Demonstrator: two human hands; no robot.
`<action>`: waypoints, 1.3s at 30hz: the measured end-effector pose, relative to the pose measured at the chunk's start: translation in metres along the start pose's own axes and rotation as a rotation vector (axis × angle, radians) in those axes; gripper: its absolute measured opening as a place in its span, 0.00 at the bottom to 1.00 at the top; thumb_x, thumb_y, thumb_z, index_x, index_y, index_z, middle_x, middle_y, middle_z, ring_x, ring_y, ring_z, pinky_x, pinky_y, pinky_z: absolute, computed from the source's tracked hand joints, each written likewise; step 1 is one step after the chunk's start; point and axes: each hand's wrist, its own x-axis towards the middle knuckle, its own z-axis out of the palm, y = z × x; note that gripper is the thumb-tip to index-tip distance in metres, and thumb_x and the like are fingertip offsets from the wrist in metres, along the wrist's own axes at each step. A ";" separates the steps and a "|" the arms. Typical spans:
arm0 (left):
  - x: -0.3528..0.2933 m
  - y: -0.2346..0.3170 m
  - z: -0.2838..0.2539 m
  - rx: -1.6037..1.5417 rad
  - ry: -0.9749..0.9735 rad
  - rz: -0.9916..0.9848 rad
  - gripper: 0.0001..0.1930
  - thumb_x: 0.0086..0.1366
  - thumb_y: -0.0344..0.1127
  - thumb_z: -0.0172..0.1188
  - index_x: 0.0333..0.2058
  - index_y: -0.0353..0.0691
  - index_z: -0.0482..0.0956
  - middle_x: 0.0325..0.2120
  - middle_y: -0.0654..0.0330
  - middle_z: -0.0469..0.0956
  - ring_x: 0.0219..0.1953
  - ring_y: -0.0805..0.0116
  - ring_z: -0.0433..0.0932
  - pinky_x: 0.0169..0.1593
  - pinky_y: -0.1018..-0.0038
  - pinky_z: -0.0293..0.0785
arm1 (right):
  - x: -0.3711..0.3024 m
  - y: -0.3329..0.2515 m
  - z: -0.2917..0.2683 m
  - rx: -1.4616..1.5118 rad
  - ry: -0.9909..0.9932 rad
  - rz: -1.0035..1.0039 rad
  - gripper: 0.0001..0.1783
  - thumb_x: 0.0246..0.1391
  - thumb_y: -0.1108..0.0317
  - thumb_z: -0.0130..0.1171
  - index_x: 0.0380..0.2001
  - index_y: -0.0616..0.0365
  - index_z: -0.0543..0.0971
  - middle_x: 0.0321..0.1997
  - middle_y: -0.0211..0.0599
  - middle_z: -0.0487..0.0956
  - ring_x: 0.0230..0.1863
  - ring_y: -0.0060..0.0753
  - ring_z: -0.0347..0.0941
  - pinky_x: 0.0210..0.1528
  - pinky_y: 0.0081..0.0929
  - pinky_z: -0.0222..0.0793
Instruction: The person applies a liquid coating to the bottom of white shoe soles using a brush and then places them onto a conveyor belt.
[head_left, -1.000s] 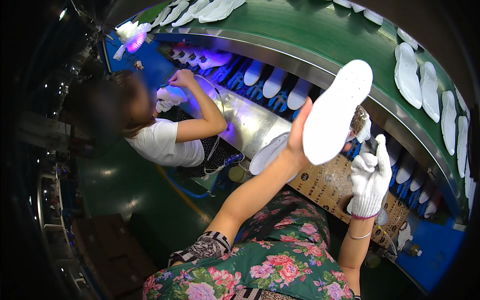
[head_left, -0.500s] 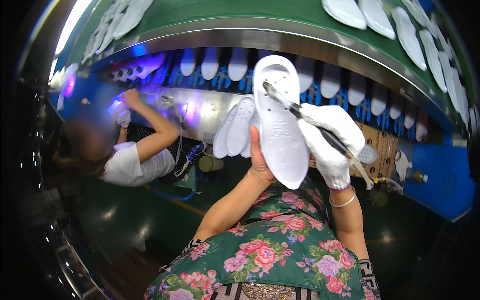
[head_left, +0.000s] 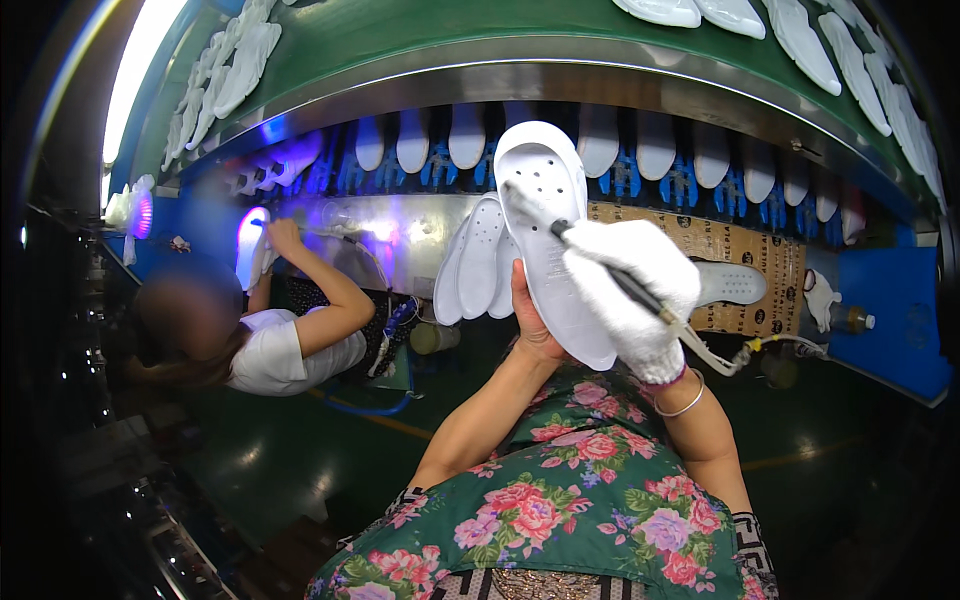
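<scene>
My bare left hand [head_left: 537,322] grips a white insole [head_left: 548,268] by its lower side, thumb along the edge. The insole stands tilted up with its rounded, rimmed end at the top and several small holes in that part. In a white knit glove, my right hand [head_left: 638,285] is closed around a dark-handled brush [head_left: 612,272]. Its blurred bristles are over the upper left of the insole; whether they touch is unclear. A thin pale hose [head_left: 705,352] leads from the brush's rear end. My right-hand fingertips are partly hidden.
Several white insoles [head_left: 480,250] lean together left of mine. A grey insole [head_left: 733,283] lies on brown cardboard [head_left: 785,265] at right. Above runs a green conveyor [head_left: 450,40] with a metal edge, white pieces on it. A co-worker [head_left: 300,340] holds an insole in purple light at left.
The brush has moved toward the left edge of the insole, and my gloved hand has shifted left with it. The insole is tilted slightly more. At left, the co-worker's insole has come into view.
</scene>
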 end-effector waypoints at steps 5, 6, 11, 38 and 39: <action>0.010 0.001 -0.001 0.082 -0.052 -0.008 0.47 0.57 0.71 0.49 0.65 0.40 0.56 0.59 0.49 0.65 0.60 0.53 0.67 0.63 0.57 0.64 | 0.000 0.001 0.012 -0.206 0.050 -0.102 0.13 0.42 0.79 0.66 0.36 0.61 0.83 0.35 0.42 0.82 0.36 0.36 0.79 0.41 0.28 0.74; 0.016 0.004 0.001 0.069 -0.136 -0.013 0.47 0.59 0.70 0.46 0.65 0.38 0.54 0.60 0.47 0.65 0.60 0.52 0.67 0.63 0.57 0.63 | -0.001 -0.001 0.016 -0.225 0.001 -0.122 0.13 0.42 0.78 0.66 0.36 0.60 0.83 0.34 0.41 0.82 0.36 0.36 0.79 0.41 0.28 0.74; 0.025 0.014 0.010 0.032 -0.119 0.085 0.49 0.58 0.76 0.40 0.66 0.43 0.53 0.59 0.48 0.66 0.60 0.54 0.67 0.62 0.58 0.64 | 0.005 0.002 0.010 0.023 0.159 0.114 0.11 0.43 0.77 0.65 0.35 0.62 0.83 0.36 0.41 0.83 0.34 0.34 0.80 0.39 0.27 0.74; 0.068 0.071 0.010 -0.118 -0.384 -0.170 0.51 0.57 0.75 0.46 0.67 0.40 0.50 0.58 0.41 0.63 0.50 0.41 0.73 0.47 0.46 0.77 | 0.002 0.008 0.007 0.066 -0.313 -0.081 0.10 0.44 0.76 0.67 0.34 0.56 0.84 0.31 0.37 0.83 0.34 0.36 0.80 0.39 0.27 0.75; 0.070 0.075 0.012 -0.040 -0.423 -0.195 0.51 0.56 0.74 0.47 0.67 0.40 0.49 0.59 0.40 0.62 0.50 0.41 0.73 0.47 0.45 0.76 | 0.001 0.012 0.004 0.109 -0.265 -0.020 0.10 0.44 0.76 0.67 0.34 0.56 0.84 0.32 0.36 0.83 0.34 0.35 0.80 0.39 0.26 0.75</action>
